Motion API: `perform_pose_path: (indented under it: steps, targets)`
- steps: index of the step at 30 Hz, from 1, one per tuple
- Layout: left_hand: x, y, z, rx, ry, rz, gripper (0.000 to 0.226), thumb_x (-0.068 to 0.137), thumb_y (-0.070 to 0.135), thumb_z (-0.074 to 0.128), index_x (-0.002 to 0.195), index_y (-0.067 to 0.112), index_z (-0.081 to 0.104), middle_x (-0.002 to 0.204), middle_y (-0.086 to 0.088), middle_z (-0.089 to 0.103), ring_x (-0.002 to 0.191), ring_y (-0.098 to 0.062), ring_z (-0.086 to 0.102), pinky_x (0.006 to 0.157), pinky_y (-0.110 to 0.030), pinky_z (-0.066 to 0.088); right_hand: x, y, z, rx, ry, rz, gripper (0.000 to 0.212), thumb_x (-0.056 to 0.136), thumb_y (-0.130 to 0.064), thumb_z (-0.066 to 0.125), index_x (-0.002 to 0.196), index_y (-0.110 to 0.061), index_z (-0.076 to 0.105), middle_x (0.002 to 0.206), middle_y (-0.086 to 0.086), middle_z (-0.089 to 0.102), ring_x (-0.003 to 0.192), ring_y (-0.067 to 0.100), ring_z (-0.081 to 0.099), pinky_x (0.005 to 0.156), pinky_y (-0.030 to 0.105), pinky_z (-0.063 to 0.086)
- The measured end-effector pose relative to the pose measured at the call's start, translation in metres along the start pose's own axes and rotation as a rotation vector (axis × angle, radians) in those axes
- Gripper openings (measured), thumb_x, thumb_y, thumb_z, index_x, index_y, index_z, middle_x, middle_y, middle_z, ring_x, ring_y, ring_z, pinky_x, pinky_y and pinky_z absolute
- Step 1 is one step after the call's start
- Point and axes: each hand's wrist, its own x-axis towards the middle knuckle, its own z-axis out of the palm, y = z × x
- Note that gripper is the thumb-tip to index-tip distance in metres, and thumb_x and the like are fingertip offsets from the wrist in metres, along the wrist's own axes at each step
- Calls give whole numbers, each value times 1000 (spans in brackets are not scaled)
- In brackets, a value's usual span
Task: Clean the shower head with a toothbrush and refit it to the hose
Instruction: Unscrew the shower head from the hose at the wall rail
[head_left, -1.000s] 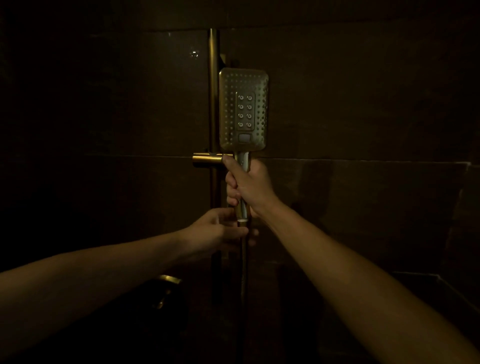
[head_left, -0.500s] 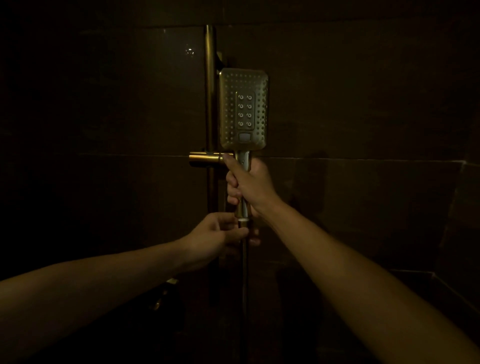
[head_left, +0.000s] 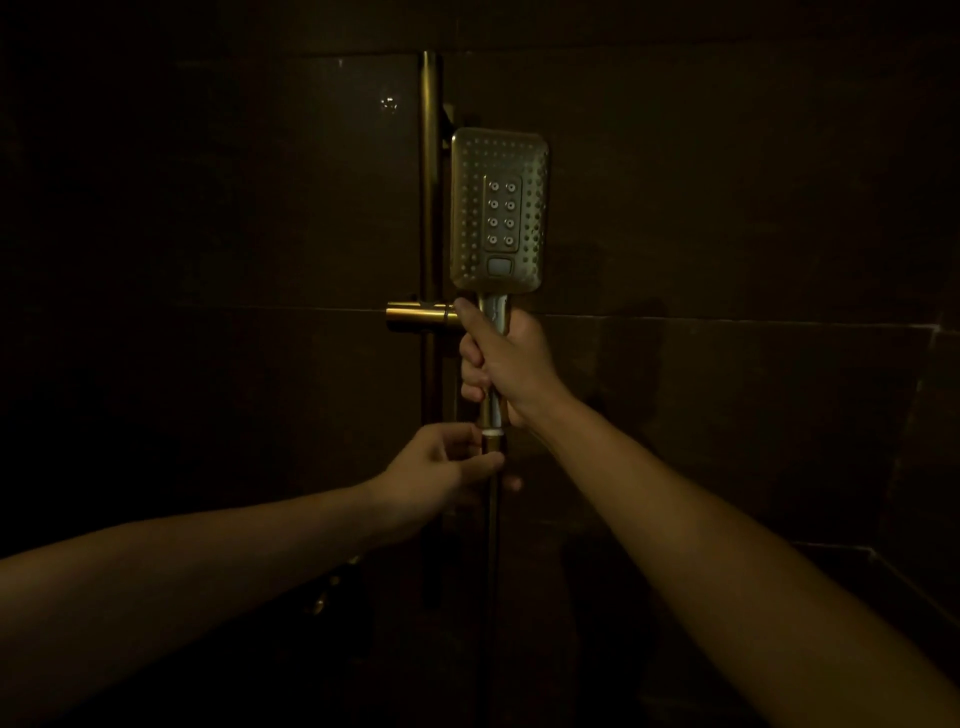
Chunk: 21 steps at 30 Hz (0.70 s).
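Observation:
A rectangular metal shower head (head_left: 498, 210) stands upright, its nozzle face turned to me. My right hand (head_left: 506, 364) grips its handle just below the head. Below that fist, my left hand (head_left: 441, 467) pinches the hose nut (head_left: 492, 444) at the handle's lower end, where a thin white ring shows at the joint. The hose (head_left: 491, 545) hangs straight down from the nut into the dark. No toothbrush is in view.
A brass vertical rail (head_left: 430, 182) runs up the dark tiled wall just left of the head, with a slider bracket (head_left: 415, 317) sticking out at handle height. A faint tap fitting (head_left: 332, 582) shows low on the left. A ledge edge (head_left: 883, 556) lies at lower right.
My left hand has risen a little and closed its fingers on the hose nut. The right hand and the shower head have stayed in place.

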Motion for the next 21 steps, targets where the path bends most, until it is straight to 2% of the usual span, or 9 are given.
perform_pose_path:
  steps: [3, 5, 8, 10, 12, 14, 16, 19, 21]
  targets:
    - [-1, 1, -4, -56, -68, -26, 24, 97, 5, 52, 120, 4, 60, 111, -14, 73, 105, -28, 70, 94, -53, 52, 0, 0, 1, 24, 10, 8, 20, 96, -30, 62, 96, -16, 48, 55, -3, 42, 38, 8, 35, 38, 22, 32]
    - [-1, 1, -3, -105, -57, -39, 27, 95, 5, 56, 121, 8, 59, 112, -12, 72, 103, -28, 71, 89, -48, 56, 0, 1, 2, 26, 12, 10, 20, 96, -30, 62, 95, -15, 48, 55, -3, 42, 37, 8, 35, 38, 22, 31]
    - [-2, 1, 1, -33, 77, -15, 44, 81, 13, 78, 119, 13, 56, 110, -11, 70, 94, -27, 74, 85, -50, 58, 0, 4, 3, 26, 17, 12, 21, 96, -31, 62, 96, -15, 49, 54, -3, 42, 37, 8, 36, 38, 22, 32]
    - [-3, 0, 7, 26, 174, 13, 49, 74, 14, 84, 113, 8, 55, 106, -11, 69, 87, -26, 75, 83, -53, 57, 0, 4, 3, 31, 20, 19, 20, 96, -31, 62, 96, -15, 50, 54, -4, 43, 37, 8, 36, 38, 22, 32]
    - [-5, 0, 12, 26, 234, 30, 39, 75, 10, 82, 104, 1, 56, 99, -15, 68, 81, -26, 75, 82, -56, 56, 0, 4, 2, 24, 23, 20, 19, 96, -31, 62, 95, -16, 51, 54, -4, 43, 37, 8, 36, 38, 22, 32]
    - [-6, 1, 15, 3, 236, 37, 27, 80, 6, 77, 98, 0, 58, 96, -17, 67, 78, -23, 75, 76, -52, 59, 0, 4, 1, 14, 20, 19, 20, 96, -32, 62, 96, -16, 50, 54, -4, 44, 37, 8, 36, 38, 22, 32]
    - [-6, 2, 15, -31, 199, 38, 19, 86, 3, 71, 100, -1, 58, 97, -19, 62, 80, -23, 75, 71, -45, 59, 0, 3, 1, 2, 20, 18, 21, 96, -32, 62, 97, -14, 50, 54, -4, 44, 37, 8, 36, 38, 22, 33]
    - [-7, 1, 13, -65, 119, 33, 19, 93, 2, 61, 109, -7, 59, 98, -19, 62, 86, -23, 74, 76, -47, 57, -1, 0, 1, 3, 31, 11, 20, 97, -30, 61, 95, -14, 49, 55, -2, 42, 37, 9, 35, 38, 22, 32]
    - [-7, 1, 13, -113, 86, 21, 18, 93, 3, 60, 110, -4, 61, 99, -20, 64, 86, -23, 73, 66, -41, 56, -2, -1, 1, 7, 42, 8, 20, 97, -29, 61, 94, -14, 48, 56, -1, 40, 37, 9, 34, 37, 22, 31]
